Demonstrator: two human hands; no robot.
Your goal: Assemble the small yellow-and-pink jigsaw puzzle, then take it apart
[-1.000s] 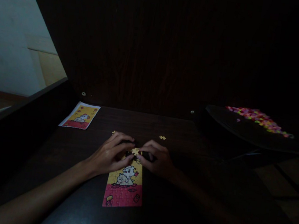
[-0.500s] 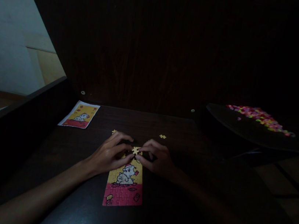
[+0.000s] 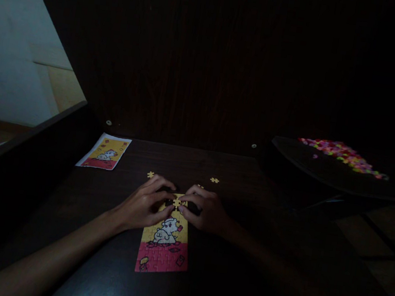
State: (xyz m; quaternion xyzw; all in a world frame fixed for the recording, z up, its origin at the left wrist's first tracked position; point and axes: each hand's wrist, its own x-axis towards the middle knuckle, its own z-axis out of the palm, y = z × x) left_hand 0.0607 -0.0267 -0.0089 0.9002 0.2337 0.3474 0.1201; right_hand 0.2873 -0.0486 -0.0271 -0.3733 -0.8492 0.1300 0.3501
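Note:
A jigsaw puzzle with a yellow top, a pink-red bottom and two white cartoon animals lies on the dark tabletop. Near its upper edge, a yellow puzzle piece sits between the fingertips of both hands, over a dark gap in the picture. My left hand pinches it from the left, thumb and fingers bent. From the other side, my right hand grips it with thumb and index finger. Whether the piece is seated in the gap cannot be made out.
Loose yellow pieces lie beyond the hands: one at left, one at right and one partly behind my right hand. A printed picture sheet lies back left. Colourful small bits rest on a dark surface at right.
The yellow piece has moved slightly down and left toward the gap, with my right hand following. A loose piece behind my right hand has come into view.

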